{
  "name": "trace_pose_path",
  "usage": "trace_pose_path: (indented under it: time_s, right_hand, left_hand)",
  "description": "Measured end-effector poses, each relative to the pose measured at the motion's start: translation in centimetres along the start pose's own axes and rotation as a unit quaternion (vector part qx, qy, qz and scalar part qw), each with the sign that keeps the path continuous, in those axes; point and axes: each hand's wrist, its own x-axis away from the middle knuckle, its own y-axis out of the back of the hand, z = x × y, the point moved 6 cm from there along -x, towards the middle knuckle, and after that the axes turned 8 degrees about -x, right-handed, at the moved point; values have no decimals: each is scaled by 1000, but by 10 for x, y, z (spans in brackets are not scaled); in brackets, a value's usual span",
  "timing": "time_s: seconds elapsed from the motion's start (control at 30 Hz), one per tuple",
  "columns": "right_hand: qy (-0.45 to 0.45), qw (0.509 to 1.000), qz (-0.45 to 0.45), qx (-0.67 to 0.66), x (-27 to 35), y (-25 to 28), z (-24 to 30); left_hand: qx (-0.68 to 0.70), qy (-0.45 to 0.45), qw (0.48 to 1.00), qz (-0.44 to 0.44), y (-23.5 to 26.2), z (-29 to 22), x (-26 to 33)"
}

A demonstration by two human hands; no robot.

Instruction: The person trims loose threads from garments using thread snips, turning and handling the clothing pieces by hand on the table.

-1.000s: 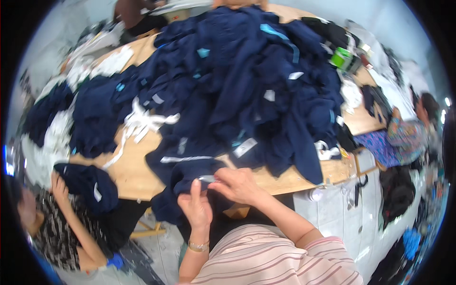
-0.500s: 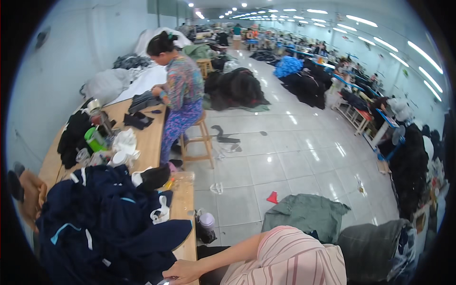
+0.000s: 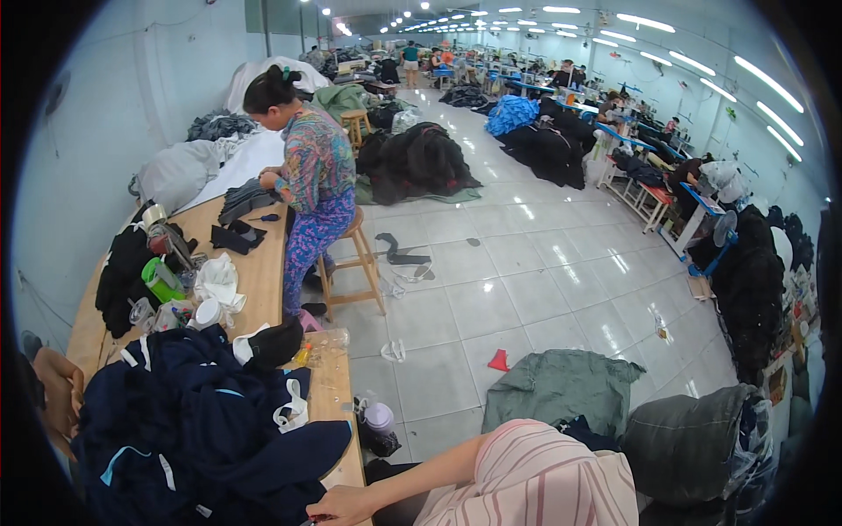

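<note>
My right hand is at the lower edge, by the near corner of the wooden table, its fingers curled. A small metallic thing shows at the fingertips, mostly cut off by the picture's edge, so I cannot tell its kind. Beside the hand lies a big heap of navy garments with white and light-blue strips on it. A white looped band rests on the heap's right side. My left hand is out of view. My right sleeve is pink with stripes.
Along the wooden table stand a green container, a white cup and black cloth. A person handles grey cloth beside a wooden stool. A lilac-lidded bottle, green fabric and a grey bundle are at right.
The view has tilted and shifted slightly, moving the room leftward. My right hand stays by the navy heap, its fingers more curled. The other person still handles the grey cloth.
</note>
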Motion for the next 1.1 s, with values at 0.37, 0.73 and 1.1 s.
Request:
trace_pose_path:
  time_s: [0.37, 0.73, 1.1]
  right_hand:
    - [-52, 998, 11, -33, 2, -33, -17]
    - [-81, 937, 86, -328, -24, -104, 14]
    - [-215, 861, 335, -317, -7, -170, 93]
  left_hand:
    - [240, 114, 964, 17, 16, 23, 9]
    - [490, 152, 858, -16, 23, 4, 42]
    - [447, 33, 891, -67, 33, -15, 98]
